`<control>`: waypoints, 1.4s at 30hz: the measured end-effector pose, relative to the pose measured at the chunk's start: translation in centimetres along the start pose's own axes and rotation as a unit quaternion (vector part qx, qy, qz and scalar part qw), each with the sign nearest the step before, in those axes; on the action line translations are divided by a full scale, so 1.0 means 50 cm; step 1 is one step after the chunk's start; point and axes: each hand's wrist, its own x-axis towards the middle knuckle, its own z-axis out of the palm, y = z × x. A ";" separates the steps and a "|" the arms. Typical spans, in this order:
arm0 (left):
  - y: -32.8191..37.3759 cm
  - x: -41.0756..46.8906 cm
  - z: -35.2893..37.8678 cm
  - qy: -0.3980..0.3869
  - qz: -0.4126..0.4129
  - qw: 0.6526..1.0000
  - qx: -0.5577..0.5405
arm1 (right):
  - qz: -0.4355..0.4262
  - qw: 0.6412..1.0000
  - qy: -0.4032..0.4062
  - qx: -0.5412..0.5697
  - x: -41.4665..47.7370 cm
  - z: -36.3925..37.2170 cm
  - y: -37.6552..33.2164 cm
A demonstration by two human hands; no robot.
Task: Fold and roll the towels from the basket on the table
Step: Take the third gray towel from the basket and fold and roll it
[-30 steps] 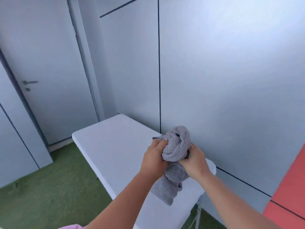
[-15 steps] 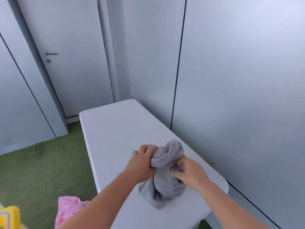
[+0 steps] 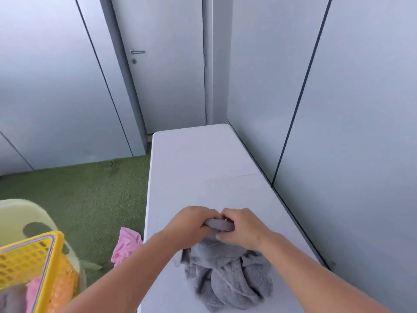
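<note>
**A:** How far along is the folding?

**B:** Barely begun, by my judgement. One grey towel lies on the worktop, toward its near end. It is bunched in a loose heap with no clean fold in it.

**A:** And the hands?

**B:** Both are on it. The left hand and the right hand sit side by side, almost touching, at the far side of the heap. Each has its fingers curled round the same stretch of the towel's edge and pinches it up off the surface. The rest of the cloth sags back toward the person.

**A:** What step is that?

**B:** It looks like finding an edge to spread the towel flat. No fold is made and no roll is started.

**A:** Is anything finished?

**B:** I see no rolled towel anywhere in view.

**A:** What remains?

**B:** The yellow basket stands low at the left, well apart from the worktop and not on it, with a pale green tub behind it. It holds at least a pink towel and a grey piece at the picture's corner. I cannot tell how many there are in all. A pink cloth lies on the green floor just beside the worktop's edge, between it and the basket.

**A:** So nearly everything is left.

**B:** Yes. This grey one needs spreading, folding and rolling, then each piece in the basket needs the same. The pink one on the floor probably does too.
</note>
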 end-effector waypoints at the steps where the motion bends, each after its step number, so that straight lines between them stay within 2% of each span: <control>1: 0.000 0.000 -0.009 0.017 -0.009 0.999 0.036 | -0.012 1.000 -0.025 -0.008 0.009 -0.023 0.015; 4: -0.019 -0.016 -0.036 0.035 -0.069 0.988 0.137 | -0.034 0.994 -0.084 -0.059 0.022 -0.123 0.082; 8: -0.046 -0.062 -0.047 0.070 -0.171 0.955 0.230 | -0.016 0.975 -0.103 -0.196 0.013 -0.261 0.190; 12: -0.068 -0.109 -0.028 0.155 -0.269 0.923 0.227 | 0.009 0.965 -0.086 -0.246 0.011 -0.331 0.270; 15: -0.071 -0.129 -0.005 0.171 -0.327 0.907 0.201 | 0.044 0.966 -0.056 -0.250 0.014 -0.335 0.314; 19: -0.082 -0.161 0.009 0.187 -0.367 0.894 0.174 | 0.110 0.973 -0.020 -0.202 0.006 -0.312 0.360; 22: -0.097 -0.183 -0.005 0.219 -0.391 0.880 0.154 | 0.129 0.988 0.079 -0.027 0.000 -0.297 0.360; 23: -0.101 -0.188 -0.015 0.236 -0.400 0.873 0.149 | 0.126 0.988 0.086 0.039 -0.002 -0.299 0.348; 25: -0.107 -0.197 -0.043 0.268 -0.414 0.859 0.138 | 0.098 0.989 0.036 0.107 -0.007 -0.314 0.321; 26: -0.112 -0.202 -0.057 0.274 -0.419 0.855 0.134 | 0.076 0.993 -0.002 0.088 -0.008 -0.325 0.315; 28: -0.120 -0.211 -0.077 0.254 -0.431 0.856 0.133 | 0.056 0.997 -0.049 -0.029 -0.009 -0.344 0.312; 29: -0.124 -0.213 -0.079 0.235 -0.435 0.860 0.128 | 0.061 0.993 -0.048 -0.087 -0.009 -0.349 0.316; 31: -0.123 -0.213 -0.071 0.193 -0.427 0.875 0.123 | 0.080 0.988 -0.035 -0.130 -0.011 -0.345 0.324; 34: -0.114 -0.204 -0.033 0.119 -0.427 0.891 0.101 | 0.108 0.989 -0.038 -0.097 -0.013 -0.296 0.331; 39: -0.123 -0.187 0.062 0.013 -0.390 0.919 0.055 | 0.123 0.981 -0.132 -0.075 -0.023 -0.194 0.344; 42: -0.108 -0.168 0.135 -0.033 -0.414 0.909 -0.021 | 0.159 0.972 -0.167 -0.035 -0.038 -0.133 0.353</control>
